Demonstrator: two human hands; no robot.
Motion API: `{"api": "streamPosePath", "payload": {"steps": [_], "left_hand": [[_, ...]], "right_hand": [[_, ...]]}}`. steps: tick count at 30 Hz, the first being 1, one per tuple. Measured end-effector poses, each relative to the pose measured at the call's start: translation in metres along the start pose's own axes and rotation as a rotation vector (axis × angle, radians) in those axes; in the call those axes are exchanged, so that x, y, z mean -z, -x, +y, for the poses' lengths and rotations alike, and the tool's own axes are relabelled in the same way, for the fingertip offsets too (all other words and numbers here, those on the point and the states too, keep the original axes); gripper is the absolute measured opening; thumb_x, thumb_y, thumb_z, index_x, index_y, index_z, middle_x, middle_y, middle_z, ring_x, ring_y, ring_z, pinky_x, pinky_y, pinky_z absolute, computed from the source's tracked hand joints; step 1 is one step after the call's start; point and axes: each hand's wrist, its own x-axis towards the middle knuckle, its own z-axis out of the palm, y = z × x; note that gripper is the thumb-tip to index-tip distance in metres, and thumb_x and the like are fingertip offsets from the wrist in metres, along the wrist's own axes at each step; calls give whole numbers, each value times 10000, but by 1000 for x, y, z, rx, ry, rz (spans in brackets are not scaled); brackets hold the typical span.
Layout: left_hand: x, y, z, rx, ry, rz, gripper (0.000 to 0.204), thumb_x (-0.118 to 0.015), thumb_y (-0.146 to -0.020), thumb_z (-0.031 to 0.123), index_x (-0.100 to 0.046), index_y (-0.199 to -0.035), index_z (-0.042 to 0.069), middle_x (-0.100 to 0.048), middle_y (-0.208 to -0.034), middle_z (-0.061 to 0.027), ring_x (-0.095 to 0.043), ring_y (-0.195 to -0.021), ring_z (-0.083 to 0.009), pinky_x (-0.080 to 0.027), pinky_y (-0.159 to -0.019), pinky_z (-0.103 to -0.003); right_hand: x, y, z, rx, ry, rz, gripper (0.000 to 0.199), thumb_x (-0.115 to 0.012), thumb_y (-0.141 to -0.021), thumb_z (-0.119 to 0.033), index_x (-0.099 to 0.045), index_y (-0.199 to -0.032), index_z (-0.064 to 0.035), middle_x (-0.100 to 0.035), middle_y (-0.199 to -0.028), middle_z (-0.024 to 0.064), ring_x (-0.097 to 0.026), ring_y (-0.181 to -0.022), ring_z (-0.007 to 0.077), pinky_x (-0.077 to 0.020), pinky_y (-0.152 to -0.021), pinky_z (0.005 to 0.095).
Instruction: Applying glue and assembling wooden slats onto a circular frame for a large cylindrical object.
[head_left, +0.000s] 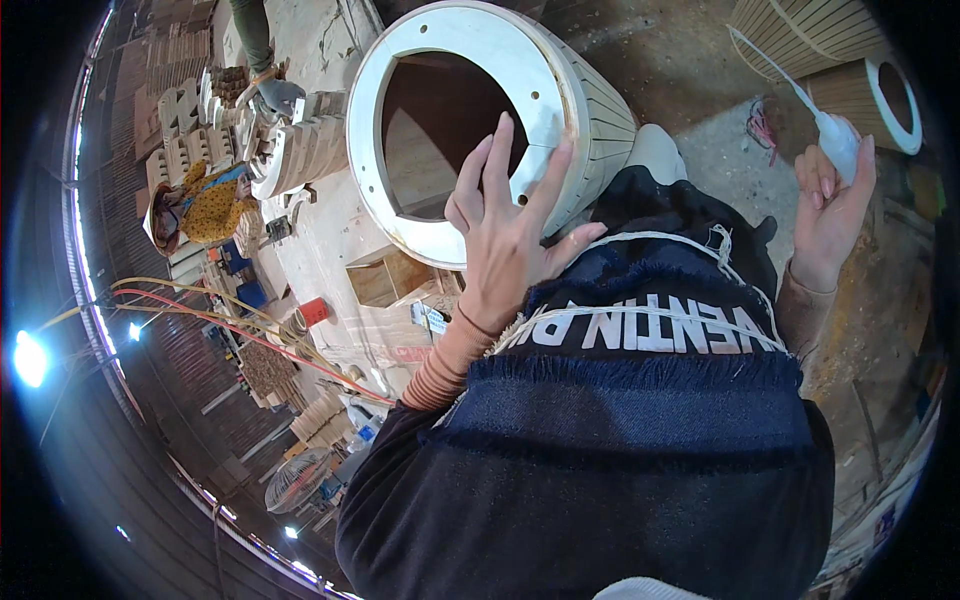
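Observation:
A large tapered drum-like wooden body (605,110) lies on its side before me, with narrow slats along its wall. Its near end carries a flat white ring (470,28) dotted with small holes around a dark opening. My left hand (505,225) is open, its fingers spread over the ring's lower right part; the fingertips seem to rest on the ring and its edge. Off to the right, my right hand (830,215) is closed around a white squeeze bottle (838,145) with a long thin nozzle, which points up and left.
More slatted wooden bodies (815,35) lie at the far right. Pinkish string (762,130) is on the floor. Stacked curved wooden pieces (300,150) stand left, near a co-worker's gloved hand (280,97) and another person (215,205). Hoses (250,325) hang by a red cup (313,311).

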Motion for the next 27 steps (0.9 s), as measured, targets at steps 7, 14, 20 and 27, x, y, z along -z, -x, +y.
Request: {"api": "streamPosePath", "payload": {"steps": [7, 14, 20, 27], "left_hand": [[-8, 4, 11, 76, -63, 50, 665, -625, -804, 644, -616, -1322, 228, -349, -1518, -212, -334, -1306, -345, -225, -999, -429], [2, -4, 16, 52, -188, 43, 631, -558, -842, 662, -628, -1288, 221, -380, -1506, -193, -332, -1317, -307, -236, -920, -410], [-1, -12, 16, 66, -182, 24, 639, -583, -832, 648, -617, -1295, 209, -371, -1514, -201, -330, -1321, -311, -237, -929, -408], [13, -6, 8, 51, -50, -27, 665, -650, -812, 591, -595, -1321, 168, -307, -1541, -229, -317, -1324, -341, -240, -965, -433]], "right_hand": [[-3, -4, 3, -20, 3, -47, 467, -408, -1041, -421, -608, -1097, -2, -292, -586, -63, -236, -518, 42, -197, -507, 219], [-8, -3, 1, -49, 17, -68, 480, -402, -1043, -425, -606, -1106, 5, -296, -582, -62, -232, -513, 38, -195, -509, 217], [-8, -3, 1, -39, 23, -6, 483, -406, -1040, -436, -609, -1098, -1, -295, -573, -67, -234, -508, 44, -196, -518, 226], [-8, -5, 0, -30, 29, -30, 492, -399, -1039, -446, -610, -1098, -6, -291, -569, -68, -231, -498, 48, -195, -523, 229]]}}
